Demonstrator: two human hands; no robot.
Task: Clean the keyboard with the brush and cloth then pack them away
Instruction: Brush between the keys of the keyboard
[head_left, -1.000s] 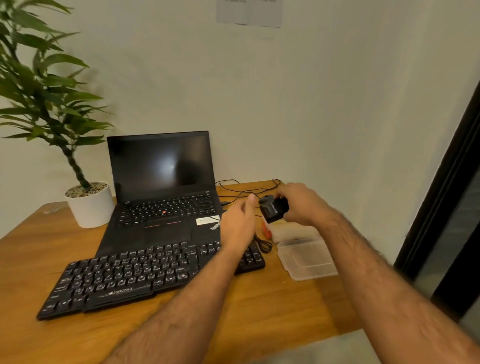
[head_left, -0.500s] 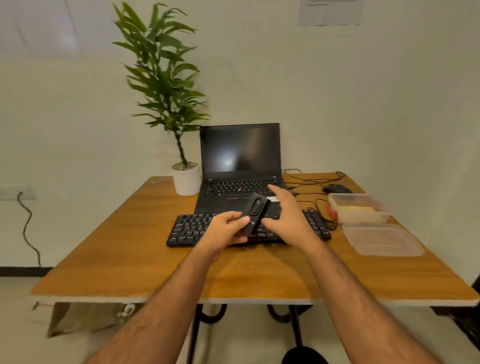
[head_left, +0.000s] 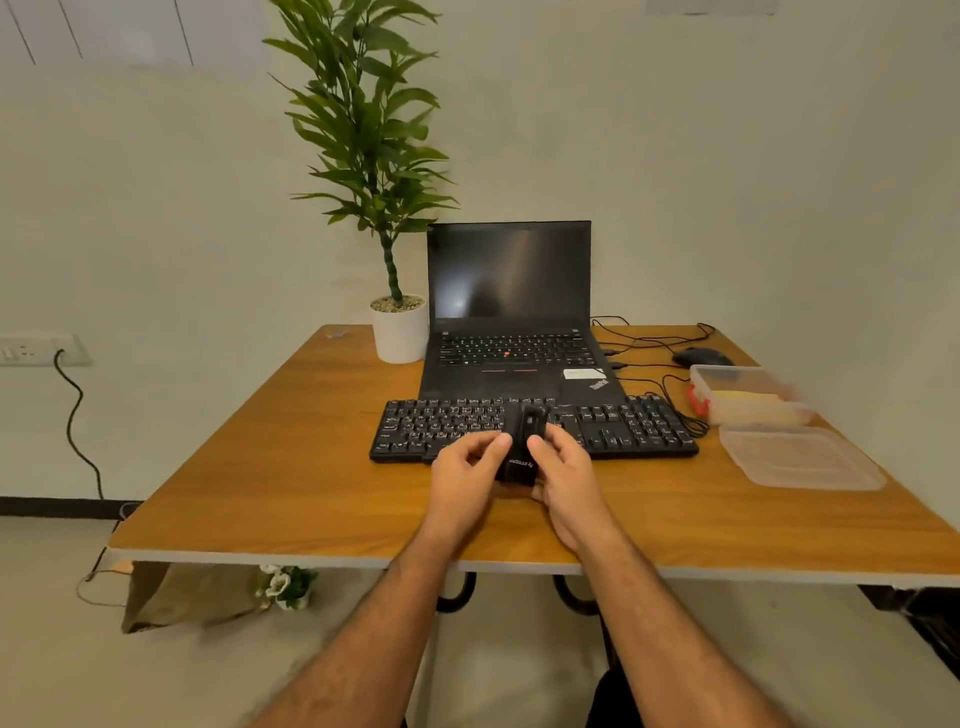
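Hands grip boxy black device | keyboard (matte keys) behind

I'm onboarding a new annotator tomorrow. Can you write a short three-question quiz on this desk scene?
1. True or false: the clear container on the right of the table has its lid on.
2. What do the left hand and the right hand hold between them?
A. a yellow cloth
B. a small black device
C. the mouse
3. Fill in: the keyboard lies directly in front of the open ____.

Key
1. False: the lid lies flat on the table, nearer the camera than the container.
2. B
3. laptop
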